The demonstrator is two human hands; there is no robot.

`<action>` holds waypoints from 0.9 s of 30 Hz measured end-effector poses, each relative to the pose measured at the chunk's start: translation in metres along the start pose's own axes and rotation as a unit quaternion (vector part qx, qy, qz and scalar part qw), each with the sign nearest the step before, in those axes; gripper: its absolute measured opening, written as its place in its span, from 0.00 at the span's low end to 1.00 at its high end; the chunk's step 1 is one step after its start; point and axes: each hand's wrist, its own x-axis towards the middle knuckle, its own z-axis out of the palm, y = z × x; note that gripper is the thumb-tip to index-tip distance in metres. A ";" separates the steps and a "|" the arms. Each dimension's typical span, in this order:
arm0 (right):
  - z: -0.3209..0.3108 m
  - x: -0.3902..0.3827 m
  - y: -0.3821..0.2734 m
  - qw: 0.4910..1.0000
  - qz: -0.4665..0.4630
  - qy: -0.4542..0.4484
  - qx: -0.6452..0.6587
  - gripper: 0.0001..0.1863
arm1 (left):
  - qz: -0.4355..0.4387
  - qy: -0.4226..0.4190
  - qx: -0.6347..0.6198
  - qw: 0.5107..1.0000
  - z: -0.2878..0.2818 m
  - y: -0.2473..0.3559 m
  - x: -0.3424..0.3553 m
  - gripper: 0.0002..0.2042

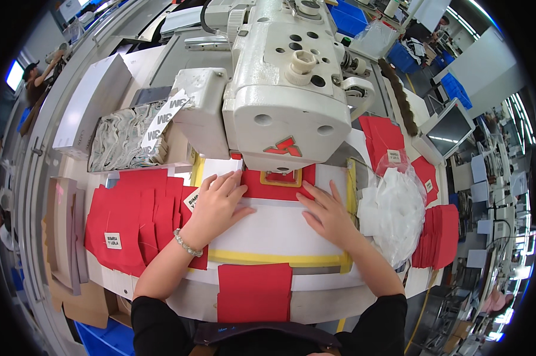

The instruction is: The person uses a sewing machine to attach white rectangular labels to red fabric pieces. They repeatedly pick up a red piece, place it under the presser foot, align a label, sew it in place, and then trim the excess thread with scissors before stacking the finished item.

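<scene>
A red fabric piece [253,187] lies under the head of a large white sewing machine [288,127], with the machine's yellow-edged clamp frame [281,178] over its middle. My left hand [221,199], a beaded bracelet on its wrist, rests flat at the piece's left end with fingers spread. At the right end lies my right hand [326,210], also flat with fingers apart. Neither holds anything. Beneath both is a white work plate [268,231] bordered with yellow tape. Nearer to me, a stack of red fabric pieces [254,292] lies at the table's front edge.
Overlapping red pieces with white labels [122,216] spread at left, below a box of folded paper-backed strips [128,136]. At right are a clear bag of white pieces [392,207], a red stack [437,237] and a screen [449,130]. People work in the background.
</scene>
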 end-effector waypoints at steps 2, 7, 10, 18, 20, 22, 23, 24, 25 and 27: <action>-0.001 0.001 -0.001 1.000 0.005 -0.002 0.007 0.21 | -0.003 0.000 -0.004 1.000 0.002 0.000 0.000 0.21; -0.001 0.001 0.000 1.000 0.011 -0.006 0.019 0.22 | -0.009 0.001 -0.040 0.999 -0.004 0.001 0.001 0.17; -0.003 0.000 0.000 1.000 0.017 -0.009 0.021 0.21 | -0.008 0.001 -0.049 0.999 -0.006 0.000 0.000 0.14; -0.011 0.004 -0.009 0.998 0.031 0.049 -0.001 0.18 | 0.004 0.013 -0.041 0.999 -0.004 -0.001 -0.001 0.11; -0.010 0.004 -0.008 0.995 0.050 0.089 -0.021 0.18 | 0.008 0.016 -0.041 0.999 -0.005 -0.001 -0.001 0.10; -0.006 0.003 -0.002 0.988 0.062 0.129 -0.048 0.17 | 0.011 0.015 -0.035 0.999 -0.004 0.000 -0.001 0.10; -0.005 0.002 0.000 0.988 0.054 0.133 -0.058 0.17 | 0.012 0.015 -0.032 0.999 -0.004 0.000 -0.001 0.10; -0.005 0.002 0.003 0.987 0.046 0.137 -0.069 0.16 | 0.012 0.016 -0.027 0.999 -0.005 0.001 -0.001 0.09; -0.005 0.001 0.004 0.986 0.037 0.141 -0.080 0.16 | 0.011 0.017 -0.022 1.000 -0.005 0.002 -0.001 0.09; -0.003 0.000 0.004 0.986 0.029 0.134 -0.097 0.15 | 0.011 0.018 -0.015 1.000 -0.005 0.002 -0.001 0.09</action>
